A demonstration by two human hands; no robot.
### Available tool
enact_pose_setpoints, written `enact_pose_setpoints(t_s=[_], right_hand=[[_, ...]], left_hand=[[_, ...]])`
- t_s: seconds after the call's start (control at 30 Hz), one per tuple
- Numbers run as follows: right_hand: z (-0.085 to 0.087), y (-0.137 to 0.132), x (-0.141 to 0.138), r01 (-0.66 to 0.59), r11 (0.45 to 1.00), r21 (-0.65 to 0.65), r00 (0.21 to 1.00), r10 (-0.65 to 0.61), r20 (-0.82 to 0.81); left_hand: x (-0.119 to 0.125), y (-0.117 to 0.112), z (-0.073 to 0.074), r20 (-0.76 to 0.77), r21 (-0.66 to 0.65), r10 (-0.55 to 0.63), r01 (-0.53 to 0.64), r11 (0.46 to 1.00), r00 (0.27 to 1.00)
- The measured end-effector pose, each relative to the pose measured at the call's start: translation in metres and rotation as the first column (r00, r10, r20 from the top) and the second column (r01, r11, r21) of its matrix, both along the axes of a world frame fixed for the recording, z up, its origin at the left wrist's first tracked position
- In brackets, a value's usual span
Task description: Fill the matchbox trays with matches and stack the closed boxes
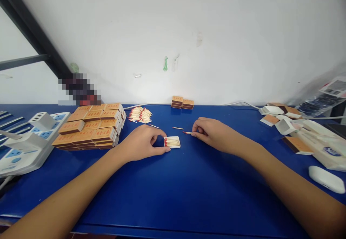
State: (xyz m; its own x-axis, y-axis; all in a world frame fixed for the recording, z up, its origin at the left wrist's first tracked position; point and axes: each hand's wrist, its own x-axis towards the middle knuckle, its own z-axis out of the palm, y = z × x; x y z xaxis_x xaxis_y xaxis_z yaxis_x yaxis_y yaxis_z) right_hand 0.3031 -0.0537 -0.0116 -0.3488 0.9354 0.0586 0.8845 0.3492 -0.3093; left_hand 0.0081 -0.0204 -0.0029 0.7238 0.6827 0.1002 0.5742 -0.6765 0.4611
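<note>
My left hand [147, 141] grips the left end of a small white matchbox tray [177, 145] between thumb and fingers. Red-tipped matches [171, 142] lie in the tray, heads toward that hand. To the right, my right hand [207, 131] pinches the plain ends of a few matches [187, 132], their red heads pointing left. A single match [177, 128] lies on the blue table just behind the tray, and another match [154, 126] rests near my left hand. Farther back is a loose pile of matches [140, 114].
Stacked matchboxes [89, 123] stand at left beside a white power strip [51, 138]. More matchboxes [177, 102] sit against the wall. On the right are scattered open boxes [286, 125], a tissue pack [321, 145] and a white earbud case [326, 179]. The blue table [173, 195] reaches the wall.
</note>
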Motion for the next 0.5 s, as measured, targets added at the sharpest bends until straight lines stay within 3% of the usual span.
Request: enact_pose_setpoints(t_s=[0.3, 0.5], right_hand=[[0.0084, -0.0019, 0.0002, 0.015, 1.0, -0.019, 1.0, -0.015, 0.006], [0.0053, -0.0015, -0.0003, -0.004, 0.998, -0.058, 1.0, 0.004, -0.007]], left_hand=[[0.0, -0.0034, 0.0074, -0.024, -0.018, 0.027, -0.027, 0.999, 0.999], [-0.0001, -0.003, 0.0058, -0.023, -0.015, 0.024, -0.025, 1.0, 0.999]])
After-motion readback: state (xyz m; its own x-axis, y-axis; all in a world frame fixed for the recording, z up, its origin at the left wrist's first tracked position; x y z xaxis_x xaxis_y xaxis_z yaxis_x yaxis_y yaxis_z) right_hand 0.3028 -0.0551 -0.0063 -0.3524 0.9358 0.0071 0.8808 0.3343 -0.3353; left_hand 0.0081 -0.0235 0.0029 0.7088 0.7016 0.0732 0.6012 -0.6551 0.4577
